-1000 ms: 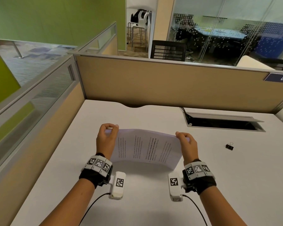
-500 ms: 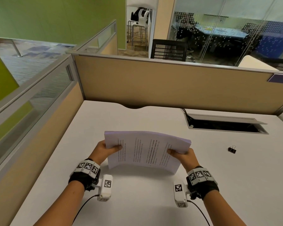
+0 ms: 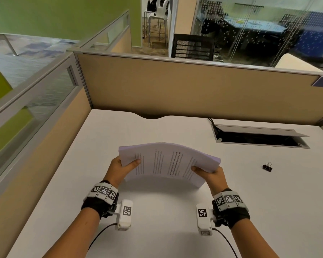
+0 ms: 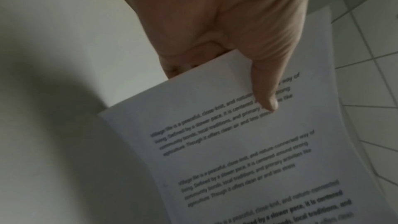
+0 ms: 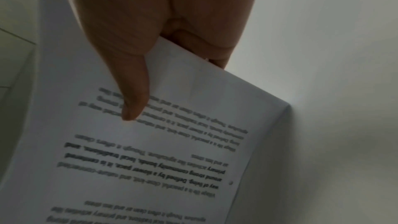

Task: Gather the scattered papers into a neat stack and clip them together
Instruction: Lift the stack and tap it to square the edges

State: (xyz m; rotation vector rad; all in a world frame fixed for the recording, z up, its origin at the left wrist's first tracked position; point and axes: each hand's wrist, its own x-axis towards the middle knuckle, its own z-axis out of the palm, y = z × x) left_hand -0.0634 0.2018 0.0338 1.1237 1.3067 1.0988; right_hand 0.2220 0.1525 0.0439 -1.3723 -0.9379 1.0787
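Note:
A stack of printed white papers (image 3: 166, 162) is held above the white desk (image 3: 157, 229), bowed upward in the middle. My left hand (image 3: 126, 167) pinches its left end, thumb on top and fingers underneath. My right hand (image 3: 206, 173) pinches the right end the same way. The left wrist view shows the thumb (image 4: 264, 91) lying on the printed papers (image 4: 247, 151). In the right wrist view the thumb (image 5: 133, 98) presses on the top sheet of the papers (image 5: 150, 151). A small black binder clip (image 3: 267, 167) lies on the desk to the right of the stack, apart from both hands.
An open cable hatch (image 3: 259, 139) is set into the desk at the back right. Tan partition walls (image 3: 175, 86) close off the desk's far side and left side.
Both hands shifted from the far top edge of the papers to the side ends, thumbs now on top. The stack has risen slightly and bows upward.

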